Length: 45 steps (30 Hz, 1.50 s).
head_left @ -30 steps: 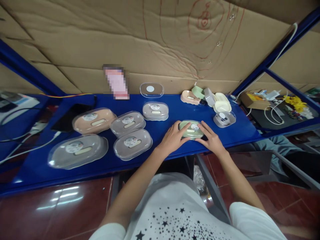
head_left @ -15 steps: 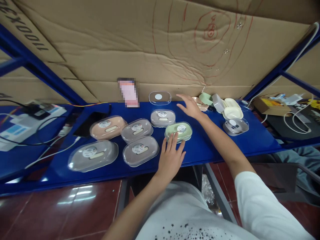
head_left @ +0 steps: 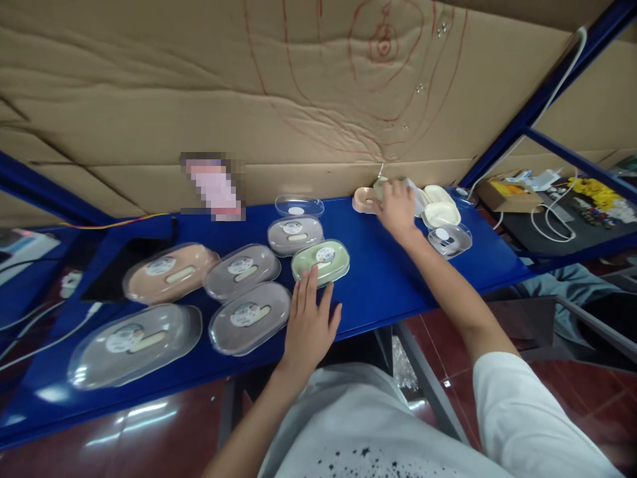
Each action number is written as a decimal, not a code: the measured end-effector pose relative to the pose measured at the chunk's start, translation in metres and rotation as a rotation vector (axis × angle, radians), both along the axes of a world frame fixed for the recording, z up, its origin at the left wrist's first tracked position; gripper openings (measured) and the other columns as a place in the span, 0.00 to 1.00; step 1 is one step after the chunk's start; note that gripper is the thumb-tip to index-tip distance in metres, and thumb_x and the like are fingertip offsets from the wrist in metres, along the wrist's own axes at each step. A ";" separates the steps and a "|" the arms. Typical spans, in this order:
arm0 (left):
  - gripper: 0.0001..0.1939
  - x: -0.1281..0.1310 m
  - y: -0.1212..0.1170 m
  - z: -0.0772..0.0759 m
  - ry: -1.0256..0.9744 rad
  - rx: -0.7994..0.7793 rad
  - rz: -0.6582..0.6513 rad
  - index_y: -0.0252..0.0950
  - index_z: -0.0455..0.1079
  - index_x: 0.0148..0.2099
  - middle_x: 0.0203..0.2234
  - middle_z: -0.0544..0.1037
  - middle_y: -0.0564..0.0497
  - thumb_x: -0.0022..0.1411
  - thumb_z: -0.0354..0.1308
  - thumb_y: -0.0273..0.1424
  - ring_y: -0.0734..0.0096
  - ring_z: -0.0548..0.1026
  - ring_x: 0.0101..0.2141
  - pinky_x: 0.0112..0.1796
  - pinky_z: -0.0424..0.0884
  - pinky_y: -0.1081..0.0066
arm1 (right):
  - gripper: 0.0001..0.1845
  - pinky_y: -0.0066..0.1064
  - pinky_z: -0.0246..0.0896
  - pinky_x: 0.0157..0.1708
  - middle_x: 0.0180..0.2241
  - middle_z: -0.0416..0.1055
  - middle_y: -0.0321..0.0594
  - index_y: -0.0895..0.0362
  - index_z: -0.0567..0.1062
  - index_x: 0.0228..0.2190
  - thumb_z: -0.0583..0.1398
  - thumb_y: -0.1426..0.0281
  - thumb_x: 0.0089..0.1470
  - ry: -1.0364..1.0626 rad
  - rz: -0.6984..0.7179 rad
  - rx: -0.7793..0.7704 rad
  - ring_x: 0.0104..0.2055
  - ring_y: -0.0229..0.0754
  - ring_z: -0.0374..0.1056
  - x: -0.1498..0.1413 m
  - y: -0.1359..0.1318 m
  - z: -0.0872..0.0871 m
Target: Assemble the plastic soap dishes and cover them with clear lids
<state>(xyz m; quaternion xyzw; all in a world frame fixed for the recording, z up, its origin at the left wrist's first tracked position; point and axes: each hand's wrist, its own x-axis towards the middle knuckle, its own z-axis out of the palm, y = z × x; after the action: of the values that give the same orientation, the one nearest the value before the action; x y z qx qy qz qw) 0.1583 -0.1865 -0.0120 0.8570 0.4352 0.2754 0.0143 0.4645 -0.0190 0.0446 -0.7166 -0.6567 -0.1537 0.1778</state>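
My left hand (head_left: 309, 315) lies palm down with fingers spread, its fingertips on the front edge of a green oval box (head_left: 328, 255) under a clear lid. My right hand (head_left: 397, 207) reaches to the back of the table, fingers apart and bent down over a small green piece (head_left: 380, 184) that it mostly covers. Left of its thumb sits a peach oval tray (head_left: 363, 200). Cream trays (head_left: 438, 214) stand just to its right. The right fingertips are partly hidden, and I see nothing lifted in them.
Several grey lidded boxes (head_left: 249, 318) and a peach one (head_left: 172, 272) fill the left of the blue table (head_left: 378, 292). A clear lid (head_left: 311, 204) lies at the back. A clear container (head_left: 450, 240) stands at right. Cardboard (head_left: 298, 133) walls the rear; cables run at left.
My right hand has moved to the right and down onto the pieces at the back. My left hand stays at the green box. The view has swung rightward.
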 end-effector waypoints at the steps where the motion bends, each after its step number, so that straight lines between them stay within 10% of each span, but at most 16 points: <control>1: 0.21 0.000 0.000 0.000 0.003 0.001 0.001 0.31 0.70 0.66 0.78 0.51 0.30 0.75 0.59 0.32 0.33 0.56 0.75 0.68 0.65 0.35 | 0.28 0.63 0.56 0.63 0.64 0.69 0.67 0.65 0.70 0.63 0.55 0.60 0.70 0.028 -0.119 0.022 0.65 0.70 0.64 0.017 -0.004 0.000; 6: 0.21 0.000 -0.002 -0.002 -0.022 -0.010 0.021 0.32 0.70 0.66 0.78 0.50 0.30 0.75 0.59 0.32 0.33 0.56 0.75 0.69 0.64 0.35 | 0.29 0.58 0.69 0.56 0.54 0.79 0.63 0.64 0.75 0.60 0.57 0.56 0.68 0.252 -0.338 -0.062 0.56 0.68 0.75 0.073 -0.016 0.008; 11: 0.29 -0.001 -0.006 -0.001 -0.053 0.024 0.055 0.30 0.60 0.74 0.78 0.48 0.28 0.75 0.58 0.28 0.33 0.48 0.77 0.70 0.62 0.33 | 0.30 0.57 0.68 0.62 0.60 0.78 0.55 0.56 0.75 0.62 0.58 0.52 0.69 0.247 0.091 0.186 0.61 0.62 0.74 0.048 -0.096 -0.002; 18: 0.28 0.018 -0.006 0.007 0.091 0.042 -0.259 0.36 0.58 0.76 0.75 0.61 0.35 0.77 0.53 0.28 0.45 0.57 0.76 0.71 0.62 0.41 | 0.19 0.60 0.60 0.72 0.62 0.77 0.36 0.40 0.77 0.61 0.58 0.60 0.72 0.427 0.578 -0.210 0.69 0.53 0.69 0.000 -0.213 -0.034; 29: 0.10 -0.006 -0.025 0.010 0.021 0.008 -0.213 0.37 0.77 0.52 0.56 0.80 0.39 0.75 0.62 0.36 0.48 0.75 0.62 0.61 0.76 0.48 | 0.30 0.60 0.67 0.57 0.59 0.75 0.66 0.64 0.74 0.59 0.54 0.53 0.71 0.033 -0.051 -0.059 0.59 0.69 0.71 0.027 -0.039 -0.027; 39: 0.08 -0.022 -0.019 -0.001 -0.105 -0.054 -0.177 0.40 0.74 0.53 0.57 0.78 0.42 0.75 0.61 0.33 0.50 0.72 0.66 0.64 0.76 0.49 | 0.22 0.48 0.67 0.58 0.53 0.81 0.49 0.55 0.80 0.50 0.48 0.64 0.75 0.088 0.211 -0.084 0.56 0.56 0.74 0.035 -0.112 -0.019; 45: 0.07 -0.017 -0.018 -0.002 -0.105 -0.079 -0.207 0.39 0.72 0.53 0.59 0.77 0.41 0.76 0.61 0.34 0.49 0.70 0.68 0.64 0.75 0.49 | 0.31 0.59 0.64 0.61 0.68 0.68 0.57 0.58 0.69 0.66 0.59 0.57 0.69 0.009 0.083 -0.131 0.67 0.68 0.65 0.009 -0.086 -0.016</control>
<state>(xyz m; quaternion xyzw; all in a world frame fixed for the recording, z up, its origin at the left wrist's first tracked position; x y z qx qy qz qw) 0.1415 -0.2046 -0.0144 0.8805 0.3537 0.2997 0.0990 0.4738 -0.1055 0.0287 -0.6994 -0.6938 -0.0997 0.1398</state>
